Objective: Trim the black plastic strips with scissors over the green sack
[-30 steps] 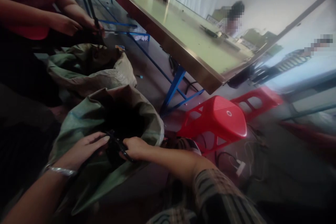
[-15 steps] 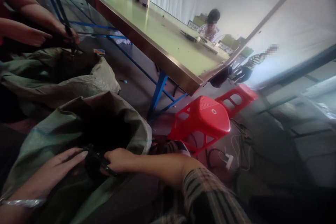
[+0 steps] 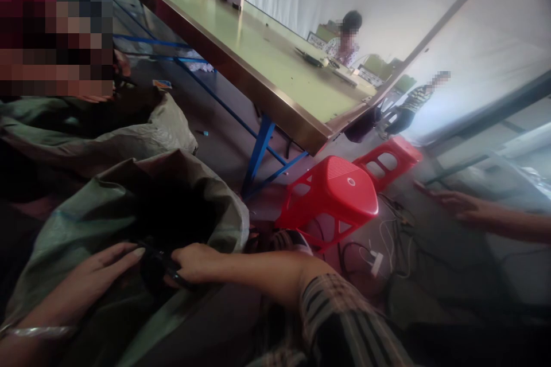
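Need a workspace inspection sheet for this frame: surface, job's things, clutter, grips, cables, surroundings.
Surface: dark floor; green-topped table on blue legs behind.
Job's things: green woven sack, mouth open; black item at its mouth, shape too dark to tell.
Clutter: second sack behind; red stool, another red stool past it; small scraps on floor.
Grips: right hand shut on the black item; left hand open, fingers flat on the sack beside it.
Cables: loose cables with white plug on floor by the stools.
Surroundings: another person's hand reaching in from the right; seated person at the table's far end.
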